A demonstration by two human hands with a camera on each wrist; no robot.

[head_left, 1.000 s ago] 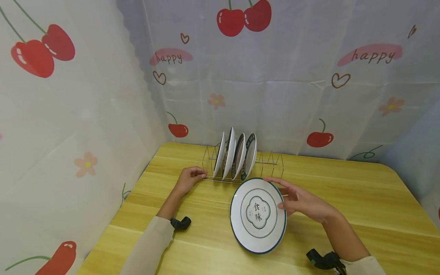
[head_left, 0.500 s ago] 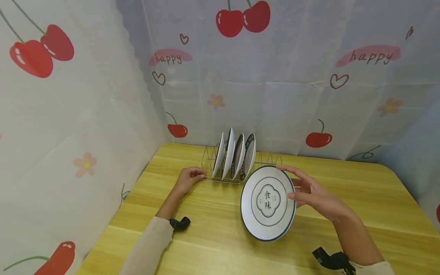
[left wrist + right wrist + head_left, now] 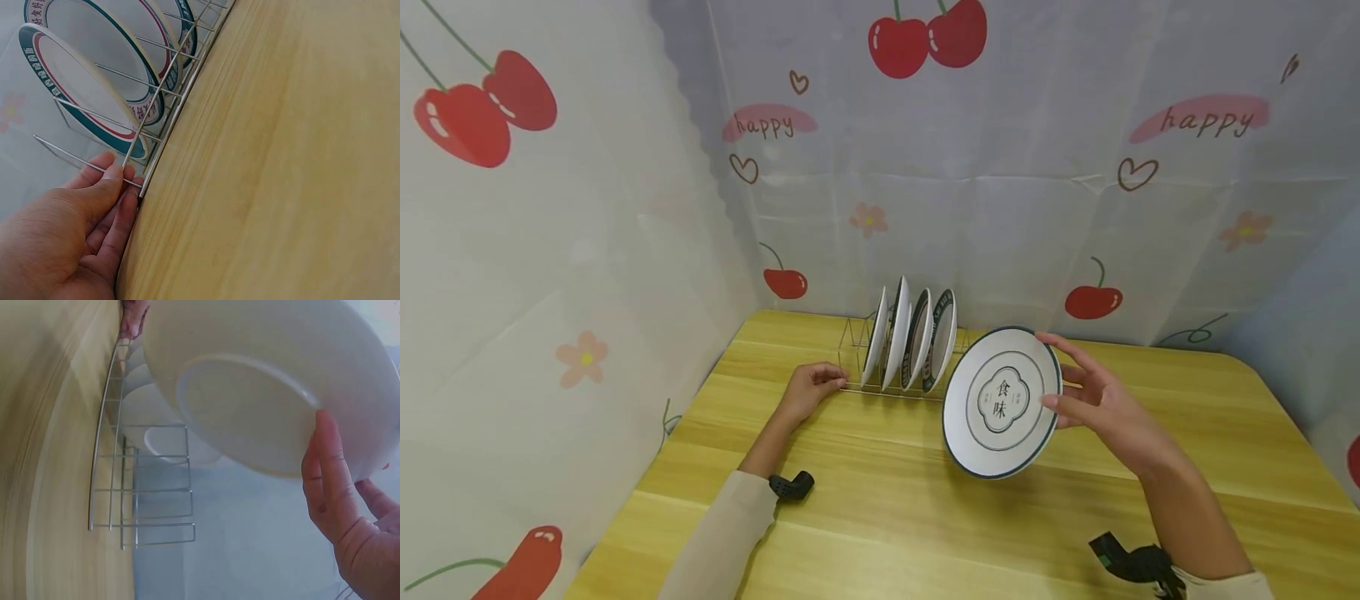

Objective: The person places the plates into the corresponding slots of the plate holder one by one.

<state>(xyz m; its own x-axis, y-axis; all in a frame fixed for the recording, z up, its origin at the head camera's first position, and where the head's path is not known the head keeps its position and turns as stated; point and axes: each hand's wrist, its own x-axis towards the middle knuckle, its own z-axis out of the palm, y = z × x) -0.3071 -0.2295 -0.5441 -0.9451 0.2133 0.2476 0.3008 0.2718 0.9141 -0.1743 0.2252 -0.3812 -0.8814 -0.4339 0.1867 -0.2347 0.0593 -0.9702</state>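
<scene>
A white plate (image 3: 1002,450) with a dark blue rim and Chinese characters at its centre is in my right hand (image 3: 1108,410), tilted above the table. Thumb on its face and fingers behind, the hand grips it by the right edge; its plain underside (image 3: 250,419) fills much of the right wrist view. At the left end of a wire dish rack (image 3: 891,395), my left hand (image 3: 811,390) pinches the corner wires between thumb and fingers, as the left wrist view (image 3: 75,231) shows. Several plates (image 3: 917,340) with green, lettered rims stand on edge in the rack's left part.
The rack is on a yellow wood-grain table (image 3: 880,517), near its back edge. A white cloth curtain (image 3: 1000,208) with cherries and hearts hangs behind it, and another cloth sheet (image 3: 625,267) borders the left side. In the right wrist view, the rack's right slots (image 3: 156,487) hold no plates.
My right hand has carried the plate up, rightward and farther back, nearer the rack's right side. The left hand keeps its hold on the rack corner, and the rack with its plates stays put.
</scene>
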